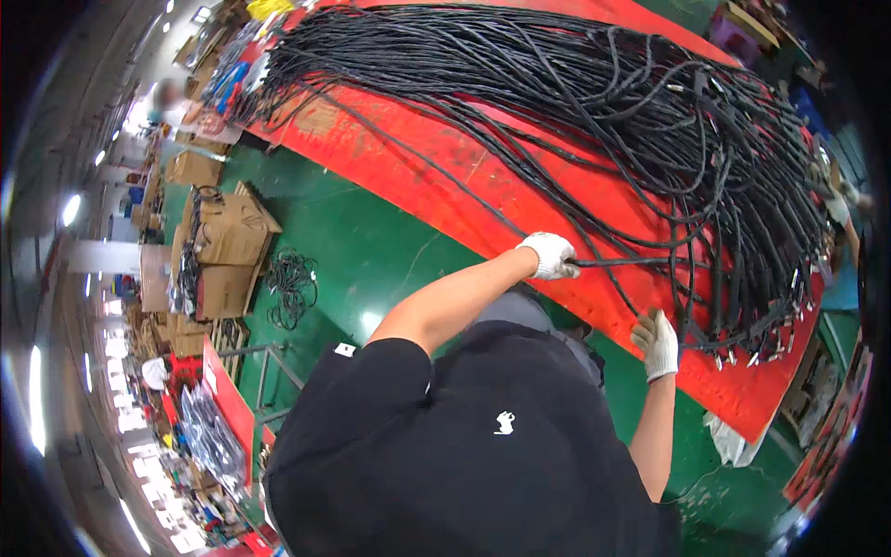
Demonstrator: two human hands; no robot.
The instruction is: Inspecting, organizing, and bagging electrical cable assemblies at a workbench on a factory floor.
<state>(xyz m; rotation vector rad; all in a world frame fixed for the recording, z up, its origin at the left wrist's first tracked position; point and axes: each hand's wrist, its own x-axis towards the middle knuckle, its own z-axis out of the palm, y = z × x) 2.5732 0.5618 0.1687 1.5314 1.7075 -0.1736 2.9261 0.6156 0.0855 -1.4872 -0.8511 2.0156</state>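
Observation:
In a white knit glove, my left hand (552, 255) is closed round a black cable (626, 263) at the near edge of the red-topped table (408, 176). From this hand, one length runs right into the pile and another trails far left across the tabletop. My right hand (657, 343), also gloved, is at the near edge further right, fingers curled where a black cable meets them. Part of that grip is hidden. A large heap of long black cables (520, 65) covers much of the table. Metal connector ends (754, 358) show along its right end.
Cardboard boxes (232, 227) stand on a pallet at left, with a coil of black cable (291, 286) on the green floor (371, 278). Another person (172, 102) is at the far left. A second person's gloved hand (838, 206) reaches in at the right end.

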